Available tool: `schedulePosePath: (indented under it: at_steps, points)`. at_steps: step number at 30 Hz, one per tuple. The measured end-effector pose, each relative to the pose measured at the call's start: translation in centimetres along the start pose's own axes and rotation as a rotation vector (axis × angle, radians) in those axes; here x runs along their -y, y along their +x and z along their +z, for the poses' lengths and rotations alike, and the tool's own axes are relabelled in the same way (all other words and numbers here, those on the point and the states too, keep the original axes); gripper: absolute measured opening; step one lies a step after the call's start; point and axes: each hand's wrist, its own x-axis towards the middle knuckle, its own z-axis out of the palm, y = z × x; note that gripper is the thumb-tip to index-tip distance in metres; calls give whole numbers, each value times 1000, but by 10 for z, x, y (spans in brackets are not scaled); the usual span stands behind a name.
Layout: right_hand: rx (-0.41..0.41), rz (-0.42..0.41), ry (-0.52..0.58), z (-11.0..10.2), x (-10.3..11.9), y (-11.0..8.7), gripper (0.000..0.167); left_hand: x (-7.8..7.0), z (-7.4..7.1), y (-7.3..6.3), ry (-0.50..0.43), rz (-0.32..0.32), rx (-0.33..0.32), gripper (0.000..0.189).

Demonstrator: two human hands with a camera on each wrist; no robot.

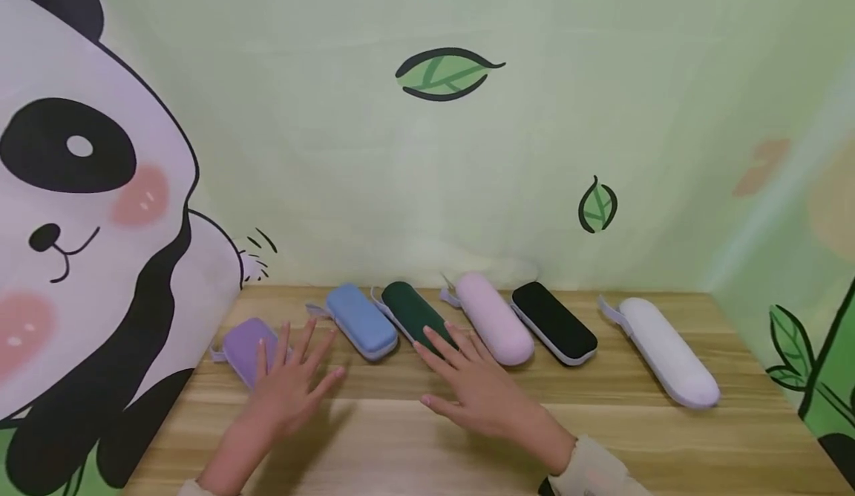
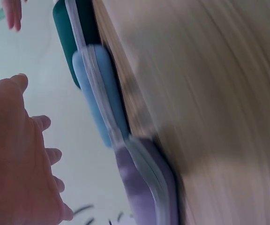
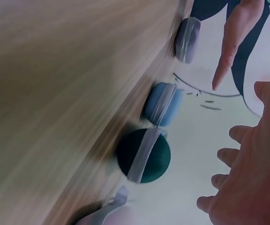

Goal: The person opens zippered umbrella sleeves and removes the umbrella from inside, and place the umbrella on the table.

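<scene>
My left hand [image 1: 287, 384] is spread with straight fingers above the table, in front of a purple zippered case [image 1: 249, 344]. A blue zippered case [image 1: 361, 321] lies just beyond its fingertips. My right hand [image 1: 477, 388] hovers palm down with fingers spread, partly hiding a dark green case [image 1: 414, 314]. Right of that lies a pink case [image 1: 494, 321]. In the left wrist view the left hand [image 2: 22, 154] holds nothing and stays apart from the cases. The right wrist view shows the right hand [image 3: 252, 164] likewise holding nothing.
Farther right lie a black-topped case [image 1: 554, 324] and a white case [image 1: 670, 351]. All the cases rest in a row on a wooden table [image 1: 361, 444]. Behind hangs a green backdrop [image 1: 320, 132] with a printed panda [image 1: 80, 273] and leaves.
</scene>
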Motion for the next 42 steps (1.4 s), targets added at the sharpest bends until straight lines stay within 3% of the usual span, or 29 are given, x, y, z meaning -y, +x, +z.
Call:
schedulePosePath:
  at_steps: [6,12,15,20,24,30,33,42]
  points:
    - [32,-49,-42,5,7,15,71,27,-3,-1,-56,-106,33,71]
    - [50,-103,-7,12,20,35,69,44,-3,13,-160,-332,122,90]
    - [47,-123,-1,13,27,45,69,45,-3,23,-169,-432,113,99]
    - [42,-117,-40,10,35,60,69,44,-3,40,-162,-571,36,94]
    - [44,-110,-50,9,40,72,68,48,2,52,-174,-642,34,89]
    - [56,-105,-73,10,42,81,69,56,12,52,-286,-595,158,88]
    - [52,-103,-91,8,42,83,68,60,15,47,-303,-543,152,89]
    - [64,-90,-41,6,35,81,67,78,19,26,-263,-305,153,89]
